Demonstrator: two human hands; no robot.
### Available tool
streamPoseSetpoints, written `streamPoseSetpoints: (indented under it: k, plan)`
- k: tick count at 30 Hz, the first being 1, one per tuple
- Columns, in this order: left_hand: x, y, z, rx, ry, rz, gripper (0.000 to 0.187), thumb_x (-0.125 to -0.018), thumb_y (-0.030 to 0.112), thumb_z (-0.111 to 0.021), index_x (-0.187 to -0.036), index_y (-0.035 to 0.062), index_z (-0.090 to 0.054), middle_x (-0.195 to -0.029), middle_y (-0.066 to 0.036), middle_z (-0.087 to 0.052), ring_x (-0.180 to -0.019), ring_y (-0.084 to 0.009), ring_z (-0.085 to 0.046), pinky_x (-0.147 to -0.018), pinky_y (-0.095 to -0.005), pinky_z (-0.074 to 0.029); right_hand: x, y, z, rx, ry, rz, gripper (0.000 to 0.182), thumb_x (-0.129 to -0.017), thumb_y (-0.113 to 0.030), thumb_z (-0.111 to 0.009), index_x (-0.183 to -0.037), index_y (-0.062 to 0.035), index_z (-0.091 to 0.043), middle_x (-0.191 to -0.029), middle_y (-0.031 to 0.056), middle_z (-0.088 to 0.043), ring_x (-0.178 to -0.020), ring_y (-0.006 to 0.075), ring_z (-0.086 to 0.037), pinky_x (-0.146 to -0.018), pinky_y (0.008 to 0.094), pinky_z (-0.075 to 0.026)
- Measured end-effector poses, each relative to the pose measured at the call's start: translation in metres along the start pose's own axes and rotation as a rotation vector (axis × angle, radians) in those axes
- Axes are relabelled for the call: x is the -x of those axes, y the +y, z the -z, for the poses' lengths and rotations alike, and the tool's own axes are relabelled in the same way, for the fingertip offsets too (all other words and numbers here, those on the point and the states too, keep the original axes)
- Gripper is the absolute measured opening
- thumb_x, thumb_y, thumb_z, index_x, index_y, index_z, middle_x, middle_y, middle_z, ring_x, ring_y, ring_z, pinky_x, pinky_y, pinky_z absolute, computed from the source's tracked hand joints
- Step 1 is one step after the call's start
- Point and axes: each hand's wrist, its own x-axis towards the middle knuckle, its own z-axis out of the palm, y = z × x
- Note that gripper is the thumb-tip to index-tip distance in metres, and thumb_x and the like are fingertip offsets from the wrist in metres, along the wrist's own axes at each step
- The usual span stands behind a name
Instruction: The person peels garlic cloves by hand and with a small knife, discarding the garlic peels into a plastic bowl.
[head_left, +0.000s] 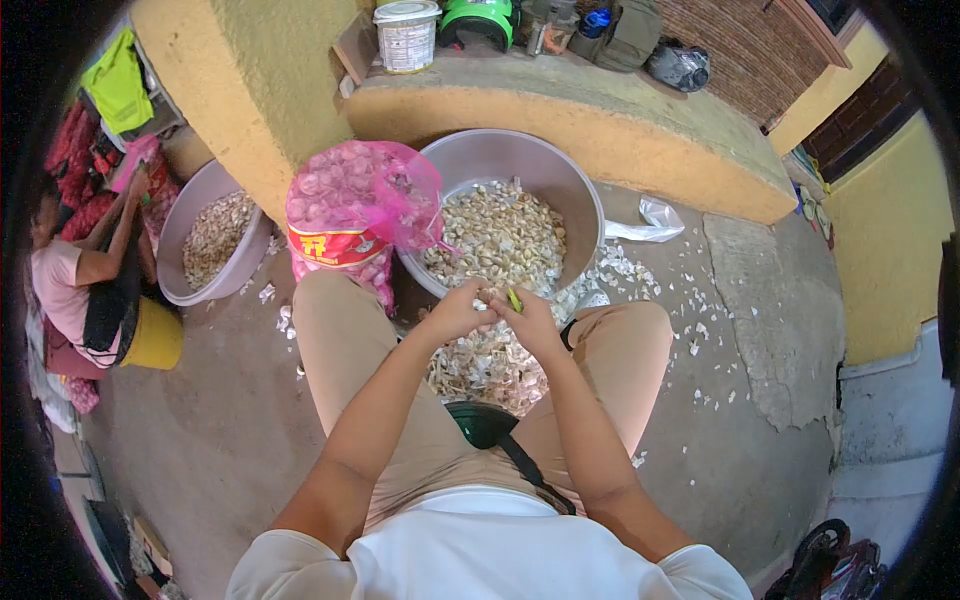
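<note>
My left hand point(460, 310) is closed in a pinch on a small pale piece, which looks like a garlic clove point(481, 303) and is mostly covered by the fingers. Touching it, my right hand point(532, 324) is wrapped round a small tool with a yellow-green handle point(515, 300); its working end is hidden. Just beyond both hands stands a wide basin point(592, 200) partly filled with garlic cloves point(500, 235). Below them, between my knees, lies a heap of garlic skins point(490, 365).
A pink mesh sack of garlic point(335, 190) stands against the basin's left side. Farther left, a person point(85, 265) sits by a second basin point(172, 260) of cloves. A low ledge point(600, 150) holds a white bucket point(406, 40) and a green helmet point(478, 20). Skins litter the floor point(680, 400).
</note>
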Motion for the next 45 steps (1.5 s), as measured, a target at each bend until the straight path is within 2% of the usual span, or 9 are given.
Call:
streamPoseSetpoints:
  k: [6, 9, 12, 15, 18, 27, 33, 42, 45]
  plan:
    - [0.006, 0.02, 0.009, 0.109, -0.071, 0.188, 0.04, -0.068, 0.025, -0.065, -0.099, 0.002, -0.051, -0.077, -0.009, -0.056, -0.057, -0.0128, -0.053, -0.046, -0.0262, -0.042, 0.002, -0.003, 0.002, -0.2, -0.03, -0.148, 0.028, -0.08, -0.027, -0.056, -0.082, 0.0004, -0.056, -0.068, 0.0097, -0.058, -0.061, 0.0159, -0.056, -0.057, 0.029, -0.044]
    - [0.003, 0.01, 0.01, 0.209, -0.061, 0.072, 0.03, -0.073, 0.024, -0.061, -0.093, 0.0022, -0.053, -0.073, -0.006, -0.054, -0.052, -0.0105, -0.049, -0.043, -0.025, -0.04, 0.001, -0.004, 0.005, -0.294, -0.098, -0.216, 0.026, -0.081, -0.026, -0.055, -0.086, -0.0003, -0.056, -0.071, 0.0065, -0.06, -0.064, 0.011, -0.056, -0.059, 0.0261, -0.045]
    - [0.003, 0.009, 0.007, 0.233, -0.004, 0.043, 0.029, -0.078, 0.029, -0.056, -0.091, 0.0026, -0.054, -0.073, -0.005, -0.054, -0.051, -0.0095, -0.048, -0.042, -0.0239, -0.04, 0.002, -0.007, 0.007, -0.261, -0.126, -0.229, 0.026, -0.081, -0.026, -0.056, -0.086, -0.0004, -0.056, -0.071, 0.0062, -0.06, -0.064, 0.0117, -0.056, -0.059, 0.0261, -0.044]
    - [-0.003, 0.004, 0.015, 0.189, -0.221, 0.257, 0.041, -0.081, 0.037, -0.052, -0.103, 0.0031, -0.053, -0.08, -0.003, -0.055, -0.064, -0.009, -0.049, -0.047, -0.024, -0.042, 0.002, -0.003, 0.004, -0.273, -0.12, -0.22, 0.026, -0.081, -0.026, -0.056, -0.086, -0.0004, -0.056, -0.071, 0.0057, -0.059, -0.064, 0.0116, -0.055, -0.059, 0.0256, -0.044]
    - [-0.001, 0.001, 0.013, 0.308, -0.238, 0.222, 0.046, -0.081, 0.04, -0.051, -0.106, 0.0016, -0.052, -0.088, -0.003, -0.054, -0.073, -0.0098, -0.049, -0.05, -0.0251, -0.043, 0.004, -0.006, 0.006, -0.265, -0.106, -0.188, 0.027, -0.08, -0.026, -0.057, -0.091, -0.0012, -0.055, -0.071, 0.0046, -0.058, -0.064, 0.0113, -0.052, -0.059, 0.0254, -0.043]
    - [-0.003, -0.005, 0.01, 0.415, -0.337, 0.166, 0.035, -0.086, 0.033, -0.047, -0.101, 0.0029, -0.053, -0.09, -0.002, -0.054, -0.079, -0.0093, -0.049, -0.066, -0.0246, -0.043, 0.005, 0.005, 0.001, -0.334, -0.105, -0.028, 0.022, -0.081, -0.018, -0.056, -0.094, -0.007, -0.042, -0.077, 0.0009, -0.052, -0.066, 0.0046, -0.044, -0.054, 0.0188, -0.036]
    - [0.004, 0.007, 0.011, 0.567, -0.391, 0.208, 0.035, -0.085, 0.035, -0.047, -0.099, 0.0032, -0.053, -0.087, -0.002, -0.053, -0.071, -0.0083, -0.051, -0.051, -0.025, -0.045, 0.009, 0.006, 0.005, -0.415, -0.136, -0.09, 0.025, -0.082, -0.019, -0.055, -0.099, -0.0078, -0.041, -0.076, 0.0, -0.051, -0.059, 0.0048, -0.042, -0.047, 0.018, -0.034]
    - [0.008, 0.008, 0.007, 0.753, -0.471, 0.25, 0.036, -0.085, 0.039, -0.044, -0.09, 0.0049, -0.053, -0.06, -0.004, -0.054, -0.044, -0.0121, -0.052, -0.036, -0.0227, -0.042, 0.014, 0.0, 0.004, -0.531, -0.111, -0.085, 0.027, -0.083, -0.019, -0.054, -0.104, -0.0085, -0.041, -0.074, -0.0009, -0.049, -0.056, 0.0051, -0.04, -0.046, 0.0179, -0.033]
    - [0.002, -0.002, 0.005, 0.933, -0.503, 0.379, 0.032, -0.086, 0.037, -0.044, -0.092, 0.0058, -0.051, -0.066, -0.004, -0.055, -0.047, -0.0122, -0.052, -0.038, -0.0224, -0.041, 0.014, 0.0, 0.005, -0.474, -0.037, -0.038, 0.026, -0.083, -0.018, -0.054, -0.102, -0.0082, -0.041, -0.074, -0.0005, -0.049, -0.056, 0.0051, -0.04, -0.047, 0.0182, -0.033]
